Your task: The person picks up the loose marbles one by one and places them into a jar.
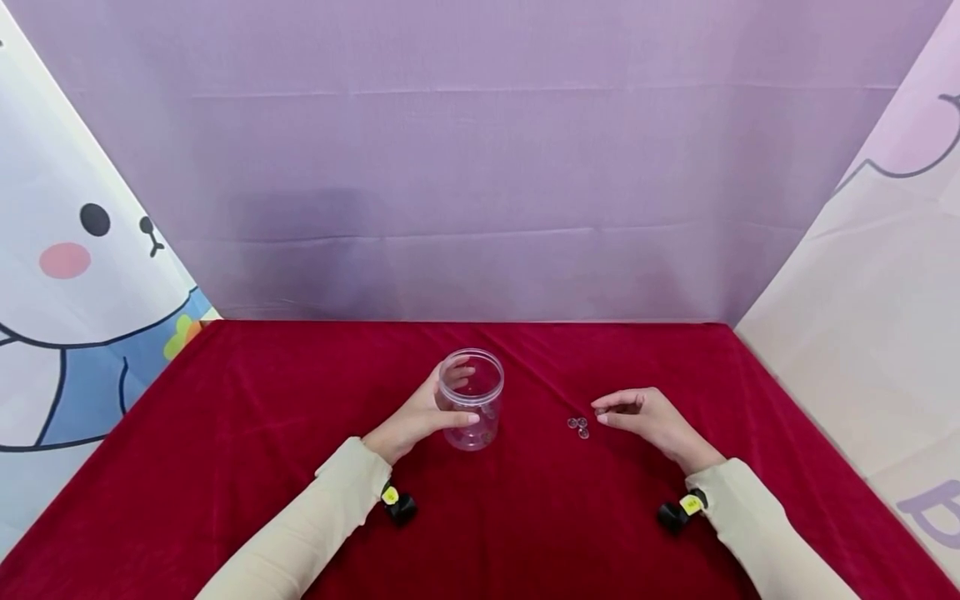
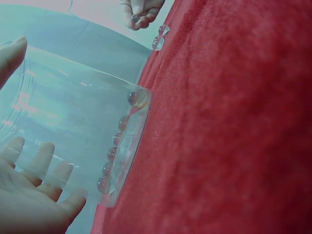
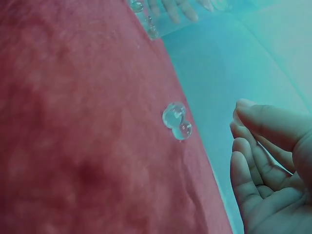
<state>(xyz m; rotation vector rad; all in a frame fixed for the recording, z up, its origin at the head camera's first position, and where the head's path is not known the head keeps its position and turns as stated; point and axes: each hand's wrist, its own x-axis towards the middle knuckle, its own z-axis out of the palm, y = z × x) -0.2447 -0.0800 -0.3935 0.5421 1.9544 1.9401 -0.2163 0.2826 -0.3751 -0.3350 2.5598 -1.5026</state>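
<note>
**Jar (image 1: 483,421) and Clear Marbles Share a Red-Draped Worktop (image 1: 525,517)**

We see a lilac backdrop (image 1: 480,167) along the far edge, a cartoon-printed panel (image 1: 67,308) on the left and a paler panel (image 1: 855,333) on the right. Two cream sleeves (image 1: 292,525) reach in from the near side. Three loose marbles (image 1: 582,423), clustered close, lie between the jar and the right hand (image 1: 648,417), whose thumb and fingertips pinch one more marble (image 2: 136,19). Through the clear wall we count at least six marbles (image 2: 112,154) along the jar's base. The jar is near the middle of the scene, the left hand (image 1: 420,417) curled around its left side, thumb near and fingers far. Its open mouth points up, its long axis roughly vertical.
</note>
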